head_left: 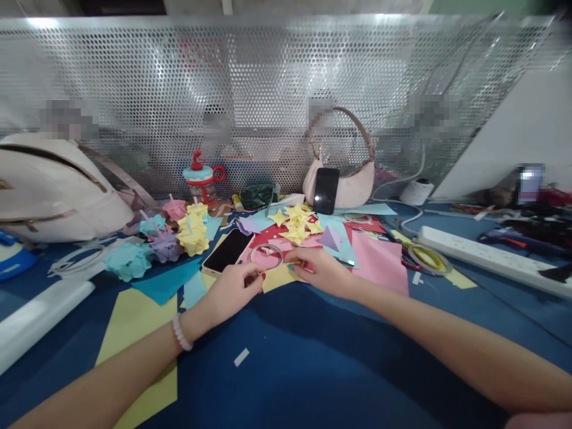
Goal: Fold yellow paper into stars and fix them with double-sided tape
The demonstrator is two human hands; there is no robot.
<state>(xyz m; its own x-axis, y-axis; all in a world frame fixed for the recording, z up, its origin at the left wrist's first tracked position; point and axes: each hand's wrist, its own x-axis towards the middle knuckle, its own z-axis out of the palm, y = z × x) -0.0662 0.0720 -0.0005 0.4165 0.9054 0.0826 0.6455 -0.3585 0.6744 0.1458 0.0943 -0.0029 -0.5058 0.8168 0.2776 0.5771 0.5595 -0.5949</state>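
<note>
My left hand [232, 291], with a pale bead bracelet [181, 332] at the wrist, is closed in a pinch; what lies between its fingertips is too small to name. Facing it, my right hand [322, 271] also pinches, around a thin end that I cannot make out. Just beyond the fingertips lies a thin round ring [266, 256]. Yellow paper [279, 277] lies beneath and between the hands. A dark-screened phone [229, 250] rests behind my left hand. Folded yellow paper stars [297, 223] are piled farther back, beside a purple folded piece [329, 238].
Folded paper flowers [192, 235] stand left, near a red-lidded cup [203, 179]. A pink handbag [357, 187] with an upright phone [326, 190] is against the mesh partition [268, 77]. A white power strip [482, 256] is right; a white backpack [58, 190] left.
</note>
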